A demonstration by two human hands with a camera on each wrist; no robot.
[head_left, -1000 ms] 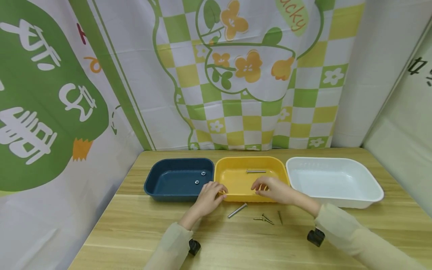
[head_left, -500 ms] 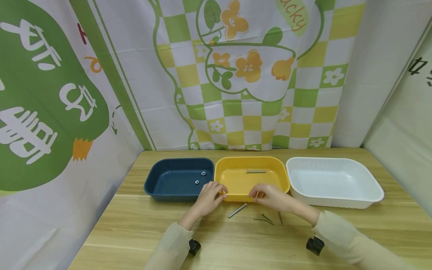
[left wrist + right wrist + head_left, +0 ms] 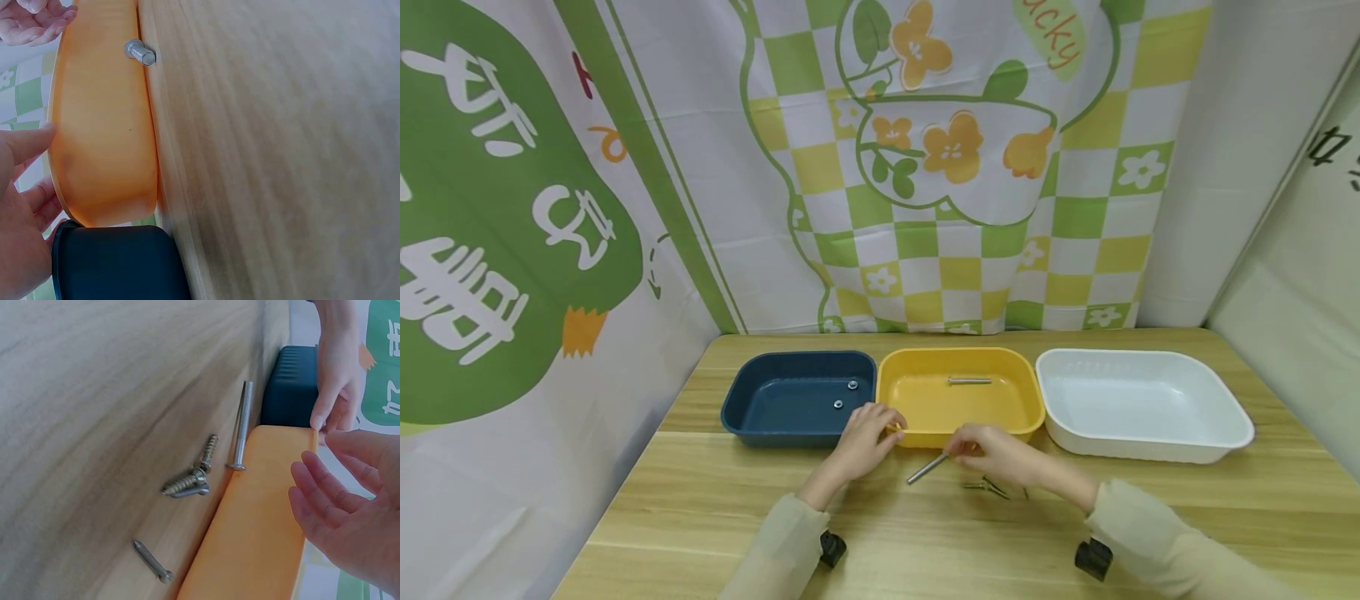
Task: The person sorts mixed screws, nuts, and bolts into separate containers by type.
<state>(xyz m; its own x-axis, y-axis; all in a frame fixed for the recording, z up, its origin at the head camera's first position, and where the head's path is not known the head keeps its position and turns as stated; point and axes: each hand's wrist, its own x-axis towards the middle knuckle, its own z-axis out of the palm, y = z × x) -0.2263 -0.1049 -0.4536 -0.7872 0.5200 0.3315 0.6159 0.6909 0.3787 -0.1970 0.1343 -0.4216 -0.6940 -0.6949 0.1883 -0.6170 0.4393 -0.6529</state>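
Right hand [image 3: 996, 454]: fingers loosely bent, nothing held; just over the head end of the loose bolt.
Left hand [image 3: 865, 437]: at the near left corner of the yellow tray, thumb at the rim; cannot tell whether it grips or only rests.
Loose bolt [image 3: 927, 469]: silver, lying aslant on the table, head end just beside the tray's near wall.
Yellow tray [image 3: 917, 404]: middle of the row; second bolt [image 3: 970, 382] flat inside, towards the back.
Screw cluster [image 3: 183, 484]: brassy, overlapping, on the wood below the right hand.
Lone screw [image 3: 151, 561]: apart from the cluster.
Blue tray [image 3: 782, 408]: left of yellow; two nuts [image 3: 838, 404] inside.
White tray [image 3: 1138, 400]: right of yellow.
Table [image 3: 925, 550]: pale wood grain.
Backdrop [image 3: 940, 167]: printed cloth, green and yellow checks, orange flowers.
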